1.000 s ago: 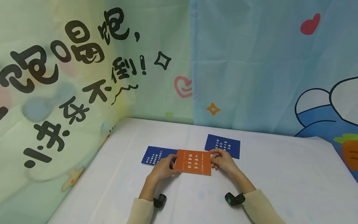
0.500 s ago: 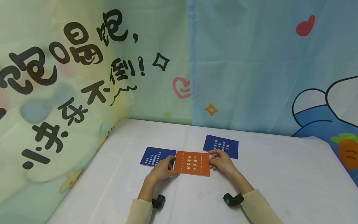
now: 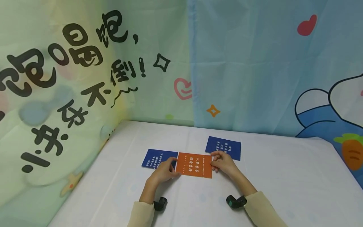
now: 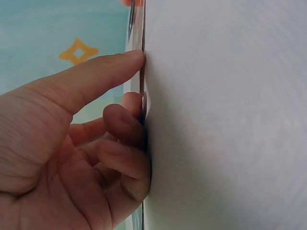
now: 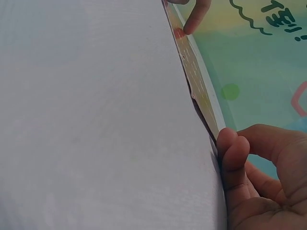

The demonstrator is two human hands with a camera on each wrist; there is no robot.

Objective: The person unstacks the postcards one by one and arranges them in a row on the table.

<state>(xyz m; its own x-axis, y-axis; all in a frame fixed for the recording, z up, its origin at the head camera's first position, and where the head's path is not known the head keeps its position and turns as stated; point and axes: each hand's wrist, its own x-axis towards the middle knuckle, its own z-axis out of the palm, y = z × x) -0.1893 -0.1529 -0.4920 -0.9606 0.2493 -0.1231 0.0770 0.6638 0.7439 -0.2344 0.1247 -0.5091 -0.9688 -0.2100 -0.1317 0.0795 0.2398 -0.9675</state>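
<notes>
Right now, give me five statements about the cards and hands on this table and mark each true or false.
1. Both hands hold the orange card by its short ends. True: the left hand grips the left end, the right hand the right end.
2. Two blue cards lie on the table. True: the left blue card and the right blue card.
3. The orange card lies on the far side of both blue cards. False: it is nearer the person.
4. The table is covered in red cloth. False: the cloth is white.
5. The right hand rests on the right blue card. False: it grips the orange card.
</notes>
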